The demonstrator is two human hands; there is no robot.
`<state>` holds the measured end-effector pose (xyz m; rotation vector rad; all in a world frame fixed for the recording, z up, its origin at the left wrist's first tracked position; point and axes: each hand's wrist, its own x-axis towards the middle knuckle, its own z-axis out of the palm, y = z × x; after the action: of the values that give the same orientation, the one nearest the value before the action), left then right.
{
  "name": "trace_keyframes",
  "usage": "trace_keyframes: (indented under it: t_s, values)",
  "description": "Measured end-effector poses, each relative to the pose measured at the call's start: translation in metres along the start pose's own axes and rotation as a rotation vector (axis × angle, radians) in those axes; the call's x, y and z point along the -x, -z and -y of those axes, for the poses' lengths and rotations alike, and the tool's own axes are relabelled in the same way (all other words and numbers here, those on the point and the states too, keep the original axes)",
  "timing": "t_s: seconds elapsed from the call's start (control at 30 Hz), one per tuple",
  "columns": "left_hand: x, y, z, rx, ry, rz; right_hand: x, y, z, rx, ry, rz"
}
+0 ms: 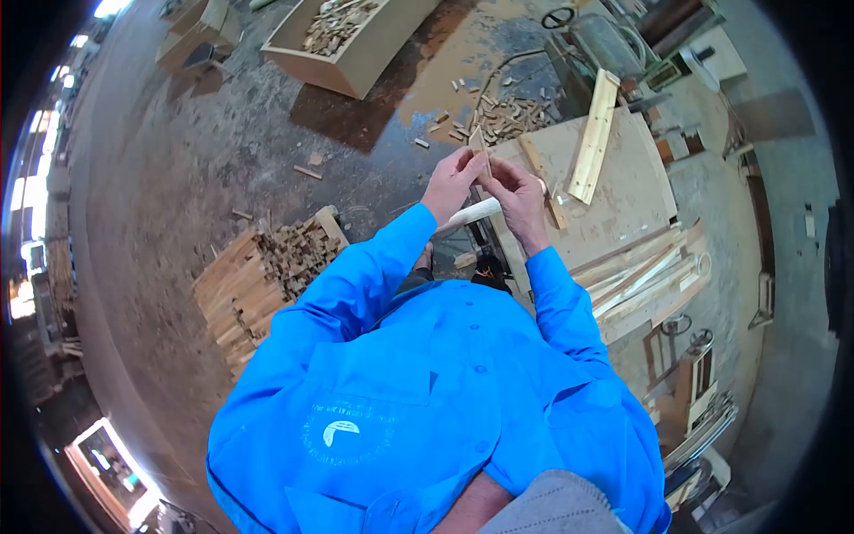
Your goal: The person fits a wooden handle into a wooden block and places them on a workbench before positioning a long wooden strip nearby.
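In the head view, my left hand (452, 187) and my right hand (520, 203) meet in front of my body, above the near-left edge of a work table (623, 169). Between the fingertips of both hands is a small thin wooden piece (478, 141), its pointed end sticking up past the fingers. My fingers hide its lower part. Just below the hands runs a pale rounded bar (471, 215). To the right of my right hand, a narrow wooden strip (541, 178) lies on the table, with a longer light board (594, 138) beyond it.
Small wood offcuts (516, 116) lie heaped at the table's far edge, near a green machine (605, 44). A large wooden box (356, 67) holds scraps. Stacked wood sticks (267, 280) stand on the floor at left. Long strips (649, 276) lie at right.
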<state>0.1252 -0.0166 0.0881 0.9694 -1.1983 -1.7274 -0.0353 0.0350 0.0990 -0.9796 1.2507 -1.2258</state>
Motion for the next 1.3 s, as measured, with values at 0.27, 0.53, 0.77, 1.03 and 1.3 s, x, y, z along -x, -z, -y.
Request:
trace_keyframes:
  t_s: [0.27, 0.53, 0.77, 1.03, 1.3]
  values:
    - [0.032, 0.070, -0.019, 0.142, 0.169, -0.037, -0.004, -0.057, -0.005, 0.027, -0.072, 0.158]
    - [0.082, 0.146, 0.001, 0.423, 0.334, -0.299, 0.009, -0.127, -0.010, 0.714, 0.269, 0.278]
    - [0.193, 0.355, 0.216, 0.791, 0.495, -0.199, 0.029, -0.109, -0.003, 0.610, 0.052, 0.109]
    - [0.026, 0.370, 0.069, 0.762, 0.341, -0.636, 0.069, -0.083, -0.030, 0.500, -0.029, -0.159]
    - [-0.084, 0.362, -0.142, 0.250, -0.026, -0.788, 0.072, -0.100, -0.050, 0.409, -0.024, -0.153]
